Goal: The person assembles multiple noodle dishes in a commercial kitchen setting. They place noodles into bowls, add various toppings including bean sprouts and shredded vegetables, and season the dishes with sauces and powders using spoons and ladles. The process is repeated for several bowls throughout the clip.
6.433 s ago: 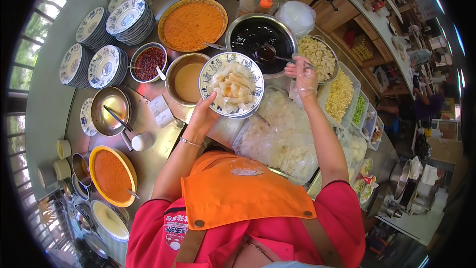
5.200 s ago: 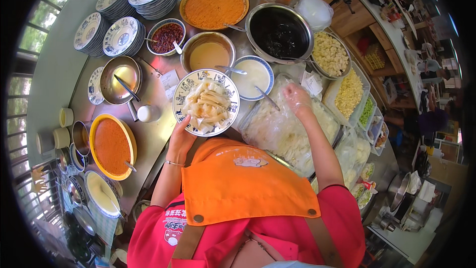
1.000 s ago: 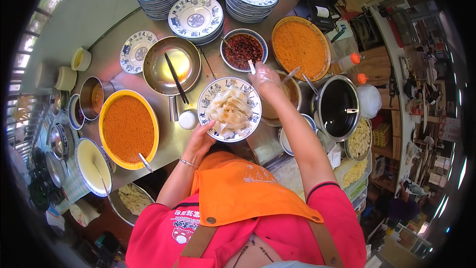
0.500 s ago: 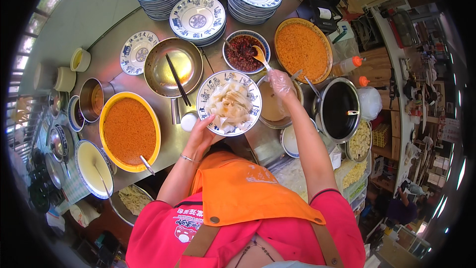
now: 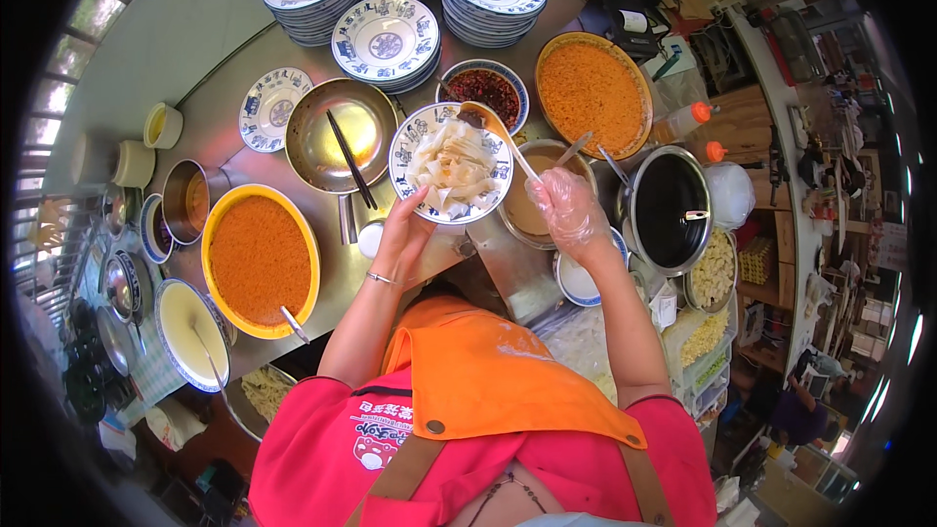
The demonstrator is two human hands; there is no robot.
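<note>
Under nearly everything in reach, a steel surface (image 5: pixel 249 168), with containers ringed around; clock read from the plate in hand, 12 farthest from the body. Between 11 and 12, stacks of blue-and-white plates (image 5: pixel 386 47), at the far side, probably to leave nearer space for the seasonings. At 8, a yellow basin (image 5: pixel 314 259) of reddish-orange seasoning, with a utensil handle turned bodyward, likely for easy grabbing. At 2, a round tray (image 5: pixel 644 102) of paler orange crumb. At centre, a patterned plate (image 5: pixel 401 143), apparently lifted off the surface, perhaps for free turning. Between 9 and 10, a frying pan (image 5: pixel 308 151). Piled mid-plate, broad pale noodles (image 5: pixel 449 161), well inside the rim on most sides, presumably against spilling. At 1, a chilli bowl (image 5: pixel 524 96), close by, maybe for a short, drip-free trip.

Toward 4, the right hand (image 5: pixel 568 213), in a clear plastic glove, gripped around a spoon handle. At 7, the bare left hand (image 5: pixel 407 223), thumb over the rim and fingers mostly hidden beneath, likely as support. Across the pan, black chopsticks (image 5: pixel 349 158), ends past the rim, probably for clean pickup. Smallest, the spoon (image 5: pixel 510 143), its dark red load over the plate's 1 o'clock edge; impossible to tell whether touching the noodles.
</note>
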